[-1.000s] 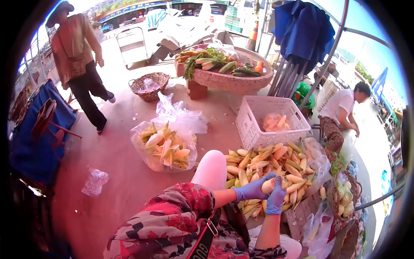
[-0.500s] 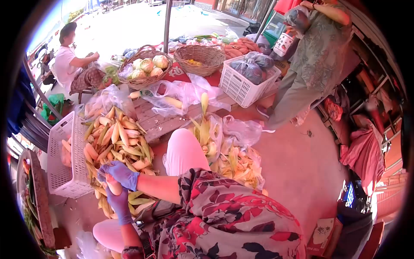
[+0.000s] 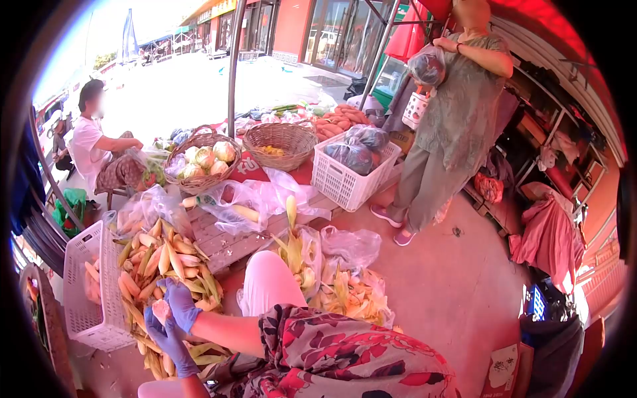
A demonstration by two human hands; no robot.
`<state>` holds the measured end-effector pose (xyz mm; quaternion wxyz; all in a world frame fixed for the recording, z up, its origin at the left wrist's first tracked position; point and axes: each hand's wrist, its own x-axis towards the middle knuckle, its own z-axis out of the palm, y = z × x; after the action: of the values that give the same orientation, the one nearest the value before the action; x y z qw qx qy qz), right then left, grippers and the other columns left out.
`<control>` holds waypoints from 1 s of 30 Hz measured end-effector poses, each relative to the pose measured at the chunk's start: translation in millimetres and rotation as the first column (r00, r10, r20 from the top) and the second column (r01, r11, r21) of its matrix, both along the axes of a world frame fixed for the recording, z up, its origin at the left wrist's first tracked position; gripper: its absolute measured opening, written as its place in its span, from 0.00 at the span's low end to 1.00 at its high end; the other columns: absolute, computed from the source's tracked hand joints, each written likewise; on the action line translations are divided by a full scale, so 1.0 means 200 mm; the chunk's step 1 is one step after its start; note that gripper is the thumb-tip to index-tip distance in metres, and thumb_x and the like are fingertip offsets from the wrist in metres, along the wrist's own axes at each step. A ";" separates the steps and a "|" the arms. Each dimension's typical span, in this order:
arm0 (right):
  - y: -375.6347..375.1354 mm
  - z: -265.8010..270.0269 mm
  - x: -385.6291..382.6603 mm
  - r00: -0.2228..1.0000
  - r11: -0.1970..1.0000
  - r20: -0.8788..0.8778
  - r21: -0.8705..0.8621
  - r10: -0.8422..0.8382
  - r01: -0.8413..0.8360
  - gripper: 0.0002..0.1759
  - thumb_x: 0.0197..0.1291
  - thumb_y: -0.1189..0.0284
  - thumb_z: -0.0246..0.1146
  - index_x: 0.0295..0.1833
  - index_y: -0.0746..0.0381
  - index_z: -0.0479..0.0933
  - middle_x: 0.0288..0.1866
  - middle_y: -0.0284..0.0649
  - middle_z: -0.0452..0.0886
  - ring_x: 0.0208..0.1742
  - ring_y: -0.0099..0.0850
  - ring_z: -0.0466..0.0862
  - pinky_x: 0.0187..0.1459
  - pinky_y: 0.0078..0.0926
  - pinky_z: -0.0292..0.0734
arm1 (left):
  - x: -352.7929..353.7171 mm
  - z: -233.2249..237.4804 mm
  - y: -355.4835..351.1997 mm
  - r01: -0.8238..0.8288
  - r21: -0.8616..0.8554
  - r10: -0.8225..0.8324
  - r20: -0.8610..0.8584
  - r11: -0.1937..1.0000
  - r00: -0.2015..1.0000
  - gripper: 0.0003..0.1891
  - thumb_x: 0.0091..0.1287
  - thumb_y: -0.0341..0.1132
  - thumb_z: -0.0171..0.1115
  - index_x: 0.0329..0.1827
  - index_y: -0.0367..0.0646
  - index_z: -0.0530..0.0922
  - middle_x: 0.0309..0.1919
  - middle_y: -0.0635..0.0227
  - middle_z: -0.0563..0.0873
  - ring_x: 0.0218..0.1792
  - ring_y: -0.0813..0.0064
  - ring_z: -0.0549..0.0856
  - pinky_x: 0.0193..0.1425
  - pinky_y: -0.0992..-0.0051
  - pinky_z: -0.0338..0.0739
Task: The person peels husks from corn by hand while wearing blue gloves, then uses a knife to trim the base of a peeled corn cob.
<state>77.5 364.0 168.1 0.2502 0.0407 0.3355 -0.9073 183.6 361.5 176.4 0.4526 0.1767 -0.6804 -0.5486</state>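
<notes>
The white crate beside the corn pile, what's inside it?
Inside the white crate I can see what look like some pinkish corn ears. The crate's wall and those ears cover the rest, so the bottom can't be seen.

Sunlight whitens the pavement point(image 3: 179, 89) beyond a metal pole point(image 3: 235, 66), with a red-orange wall point(image 3: 292, 30) and glass doors point(image 3: 337, 36) behind, while cluttered shelving point(image 3: 559, 123) lines the right under a red canopy point(image 3: 567, 40), above a reddish-lit floor point(image 3: 464, 285).
</notes>
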 end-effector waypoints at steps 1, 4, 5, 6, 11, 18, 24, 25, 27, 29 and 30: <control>0.00 0.02 0.03 0.996 0.999 -0.079 -0.009 -0.046 0.046 0.13 0.66 0.64 0.53 0.38 0.61 0.77 0.23 0.28 0.72 0.22 0.17 0.69 0.24 0.16 0.65 | -0.02 0.03 0.02 -0.010 -0.031 0.008 -0.057 0.999 0.998 0.24 0.66 0.39 0.57 0.60 0.34 0.66 0.53 0.62 0.75 0.52 0.69 0.76 0.59 0.71 0.68; 0.05 0.14 0.16 0.992 0.994 -0.096 -0.066 0.076 -0.083 0.13 0.66 0.64 0.55 0.38 0.62 0.78 0.27 0.29 0.76 0.25 0.16 0.72 0.28 0.15 0.68 | -0.06 -0.12 -0.17 0.224 0.300 -0.223 -0.040 0.927 0.974 0.19 0.69 0.41 0.51 0.55 0.37 0.70 0.48 0.65 0.77 0.47 0.73 0.77 0.55 0.73 0.70; -0.02 0.07 0.16 0.991 0.998 -0.126 -0.049 0.033 -0.040 0.14 0.66 0.63 0.54 0.38 0.62 0.78 0.27 0.29 0.76 0.26 0.16 0.72 0.29 0.15 0.68 | -0.07 -0.14 -0.22 0.364 0.432 -0.341 -0.133 0.825 0.931 0.19 0.69 0.43 0.51 0.55 0.38 0.71 0.46 0.65 0.78 0.46 0.73 0.77 0.54 0.74 0.70; -0.09 0.01 0.17 0.987 0.999 -0.158 -0.033 -0.009 0.004 0.14 0.67 0.63 0.54 0.38 0.62 0.78 0.27 0.29 0.77 0.27 0.16 0.73 0.31 0.15 0.69 | -0.12 -0.19 -0.30 0.488 0.723 -0.341 -0.357 0.488 0.870 0.18 0.70 0.44 0.47 0.53 0.39 0.72 0.45 0.65 0.78 0.45 0.74 0.78 0.51 0.75 0.71; 0.10 0.26 0.36 0.841 0.972 -0.540 0.188 -0.019 0.142 0.16 0.68 0.62 0.53 0.40 0.64 0.76 0.29 0.30 0.77 0.31 0.18 0.73 0.37 0.18 0.71 | -0.12 -0.18 -0.29 0.789 0.483 -0.396 -0.686 0.380 0.611 0.18 0.71 0.41 0.41 0.52 0.40 0.73 0.43 0.64 0.79 0.42 0.73 0.79 0.49 0.75 0.74; 0.04 0.09 0.24 0.850 0.972 -0.472 0.143 0.232 -0.186 0.20 0.68 0.58 0.51 0.39 0.67 0.73 0.24 0.33 0.73 0.29 0.20 0.71 0.34 0.21 0.70 | -0.13 -0.09 -0.24 0.726 0.533 -0.506 -0.522 0.434 0.687 0.13 0.73 0.36 0.37 0.48 0.43 0.71 0.39 0.69 0.76 0.45 0.75 0.74 0.50 0.75 0.69; 0.09 0.04 0.25 0.491 0.930 -0.831 0.352 0.262 0.101 0.20 0.68 0.62 0.51 0.33 0.69 0.72 0.22 0.35 0.73 0.26 0.21 0.71 0.32 0.22 0.69 | -0.16 -0.71 -0.82 0.615 0.193 -0.632 0.044 0.765 0.773 0.18 0.71 0.41 0.39 0.58 0.42 0.67 0.52 0.64 0.75 0.55 0.70 0.74 0.59 0.70 0.67; 0.11 0.02 0.26 0.405 0.919 -0.857 0.385 0.318 0.092 0.20 0.68 0.63 0.51 0.32 0.69 0.72 0.22 0.35 0.74 0.27 0.20 0.71 0.32 0.21 0.69 | -0.15 -0.80 -0.96 0.551 -0.108 -0.511 0.263 0.827 0.818 0.20 0.70 0.43 0.39 0.60 0.41 0.67 0.55 0.63 0.75 0.56 0.69 0.74 0.60 0.68 0.67; 0.15 0.00 0.24 0.570 0.931 -0.742 0.335 0.354 -0.142 0.18 0.68 0.64 0.52 0.32 0.67 0.74 0.23 0.32 0.75 0.27 0.20 0.73 0.33 0.21 0.71 | -0.04 -0.84 -1.10 0.315 -0.581 -0.013 0.464 0.751 0.886 0.22 0.70 0.44 0.39 0.60 0.40 0.67 0.55 0.62 0.75 0.56 0.67 0.74 0.64 0.64 0.65; 0.21 0.09 0.28 0.644 0.905 -0.646 0.376 0.409 -0.197 0.17 0.67 0.63 0.53 0.33 0.66 0.75 0.22 0.29 0.73 0.25 0.18 0.70 0.29 0.18 0.66 | 0.11 -0.60 -1.12 0.193 -0.404 -0.004 0.425 0.894 0.905 0.18 0.69 0.43 0.41 0.53 0.40 0.68 0.49 0.62 0.76 0.50 0.66 0.75 0.59 0.64 0.68; 0.24 0.16 0.27 0.665 0.891 -0.616 0.415 0.423 -0.182 0.17 0.67 0.62 0.54 0.34 0.65 0.76 0.21 0.28 0.71 0.23 0.16 0.68 0.27 0.17 0.64 | 0.15 -0.45 -1.10 0.188 -0.055 -0.169 0.251 0.981 0.953 0.16 0.68 0.42 0.41 0.49 0.41 0.69 0.46 0.62 0.77 0.47 0.66 0.76 0.56 0.64 0.69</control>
<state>131.2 411.8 199.4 0.2457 -0.3182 0.5476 -0.7338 213.1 142.0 87.4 0.3202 0.1632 -0.7653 -0.5339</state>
